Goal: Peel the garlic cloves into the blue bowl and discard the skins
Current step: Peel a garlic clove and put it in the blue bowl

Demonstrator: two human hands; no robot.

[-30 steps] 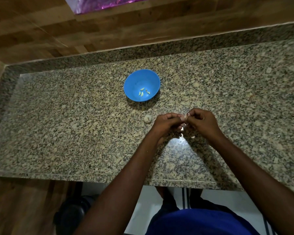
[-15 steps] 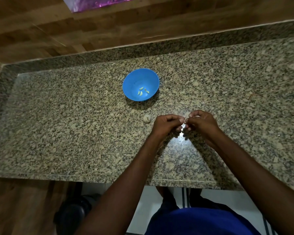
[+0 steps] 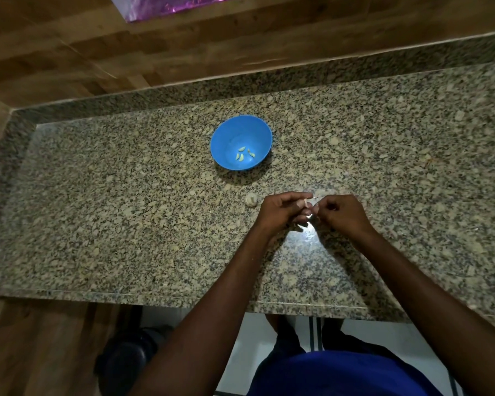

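A blue bowl (image 3: 226, 130) stands on the granite counter with several peeled garlic cloves (image 3: 241, 156) at its bottom. Below it, near the counter's middle, my left hand (image 3: 280, 211) and my right hand (image 3: 339, 214) meet fingertip to fingertip and pinch one small garlic clove (image 3: 308, 203) between them. Most of that clove is hidden by the fingers. A pale garlic piece (image 3: 251, 199) lies on the counter just left of my left hand. Loose pale skins (image 3: 323, 192) lie beyond my right hand.
The speckled granite counter (image 3: 126, 210) runs left to right, with a raised granite back edge (image 3: 297, 72) against a wooden wall. A dark round object (image 3: 129, 358) sits on the floor under the counter's front edge.
Both hands stay together on the clove and have shifted slightly toward me. The bowl and the garlic piece have not moved.
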